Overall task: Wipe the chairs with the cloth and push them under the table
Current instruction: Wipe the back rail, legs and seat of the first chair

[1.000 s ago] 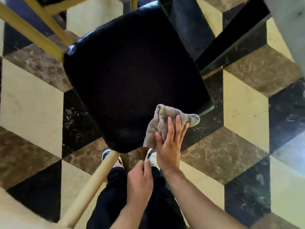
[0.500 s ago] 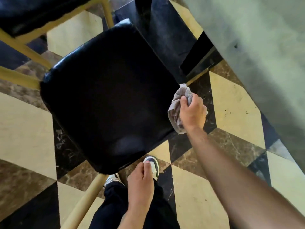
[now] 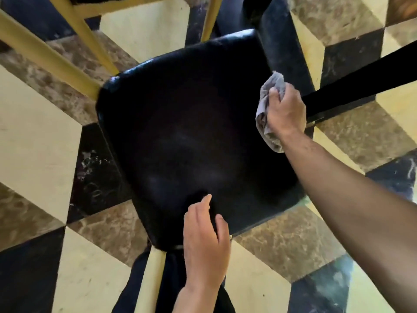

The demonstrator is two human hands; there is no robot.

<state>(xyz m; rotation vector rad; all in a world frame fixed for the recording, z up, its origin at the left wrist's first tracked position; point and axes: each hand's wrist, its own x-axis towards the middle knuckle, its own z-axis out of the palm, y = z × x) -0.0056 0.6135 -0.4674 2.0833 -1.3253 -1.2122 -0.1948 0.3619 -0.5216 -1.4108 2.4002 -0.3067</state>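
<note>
A chair with a glossy black padded seat (image 3: 187,136) and yellow-gold legs fills the middle of the head view. My right hand (image 3: 285,111) grips a crumpled grey cloth (image 3: 265,109) at the seat's right edge, near its far corner. My left hand (image 3: 204,240) hovers over the near edge of the seat, fingers loosely apart and holding nothing. A yellow chair leg (image 3: 151,281) runs down beside my dark trousers.
A second chair's yellow legs and rails (image 3: 49,55) stand at the upper left, close to the seat. A black table leg or bar (image 3: 365,77) slants in from the right behind my right hand. The floor is cream, brown and black marble tiles (image 3: 291,242).
My right hand closed around the cloth and slid from the seat's near right corner up along the right edge. My left hand rose from my thigh to the seat's near edge.
</note>
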